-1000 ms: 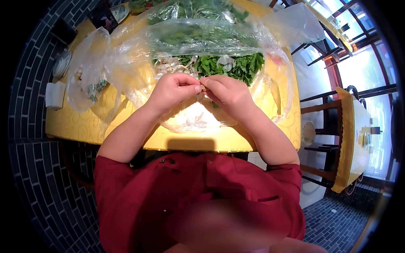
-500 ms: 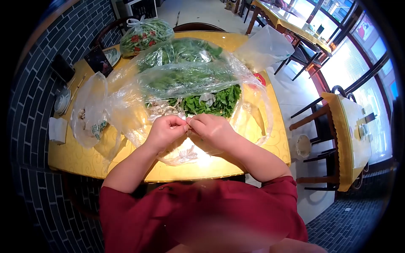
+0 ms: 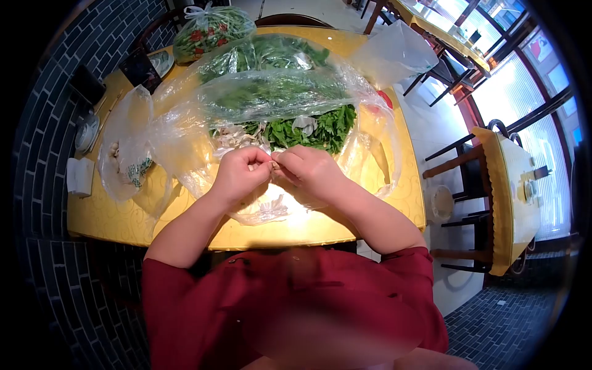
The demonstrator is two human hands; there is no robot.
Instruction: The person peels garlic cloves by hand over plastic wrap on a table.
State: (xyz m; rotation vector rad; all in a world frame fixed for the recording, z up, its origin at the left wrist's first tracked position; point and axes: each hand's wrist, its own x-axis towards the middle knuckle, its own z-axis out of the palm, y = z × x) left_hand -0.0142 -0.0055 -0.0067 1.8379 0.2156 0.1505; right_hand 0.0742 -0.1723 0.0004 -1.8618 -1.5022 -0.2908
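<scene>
Little had just changed: the left hand [image 3: 243, 174] and right hand [image 3: 313, 172] still had their fingers [image 3: 285, 161] pinched on a small piece [image 3: 274, 165] toward the near edge of the counter [image 3: 117, 223], so its handling continued.

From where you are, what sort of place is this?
Probably a restaurant dining room: besides this yellow-covered table, there are more tables with dark chairs, near large windows.

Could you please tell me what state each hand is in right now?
Left hand: closed, pinching a small pale piece, too small to identify.
Right hand: closed, pinching at the same small pale piece.
</scene>
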